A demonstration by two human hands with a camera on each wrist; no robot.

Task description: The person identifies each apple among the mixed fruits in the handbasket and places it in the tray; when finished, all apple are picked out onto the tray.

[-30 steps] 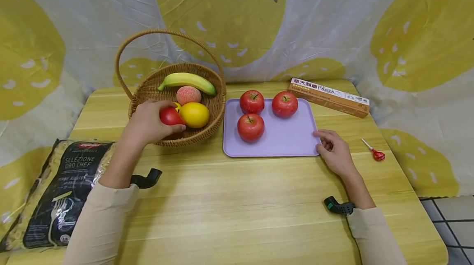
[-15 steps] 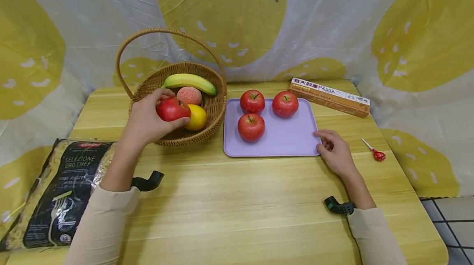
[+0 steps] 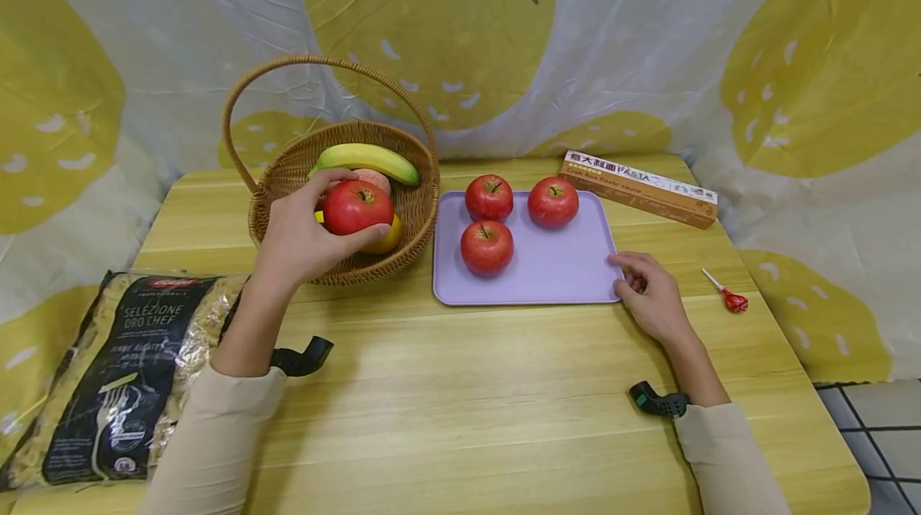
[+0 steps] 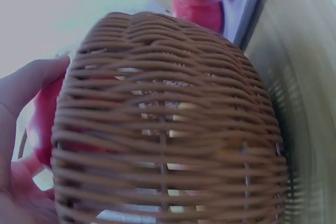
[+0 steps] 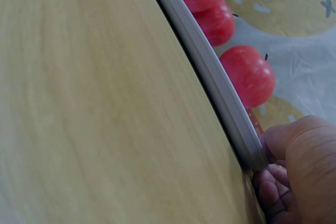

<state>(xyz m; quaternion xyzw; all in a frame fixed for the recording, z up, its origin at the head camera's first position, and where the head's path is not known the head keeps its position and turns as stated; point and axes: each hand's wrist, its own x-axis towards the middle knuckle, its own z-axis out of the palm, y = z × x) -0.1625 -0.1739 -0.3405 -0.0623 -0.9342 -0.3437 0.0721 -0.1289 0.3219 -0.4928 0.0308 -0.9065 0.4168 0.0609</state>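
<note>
My left hand [image 3: 295, 235] grips a red apple [image 3: 356, 207] over the wicker basket [image 3: 426, 229], thumb on its near side. Under and behind the apple lie a banana [image 3: 370, 158], a partly covered pinkish peach [image 3: 376, 177] and a yellow lemon-like fruit [image 3: 391, 238]. In the left wrist view the basket wall [image 4: 168, 114] hides much of the held apple [image 4: 43, 124]. My right hand [image 3: 649, 291] pinches the right edge of the lilac tray [image 3: 557, 271], near its front corner; the right wrist view shows the thumb and fingers at the tray rim [image 5: 210, 77].
Three red apples [image 3: 487, 249] sit on the left and back of the tray. A pasta box [image 3: 640, 187] lies behind it, and a red lollipop [image 3: 734, 301] to its right. A pasta bag [image 3: 137, 371] lies at the left. The basket's tall handle [image 3: 327, 60] arches at the back.
My left hand has lifted the apple from among the fruit in the basket and moved it slightly right, over the yellow fruit. My right hand stays at the tray edge.
</note>
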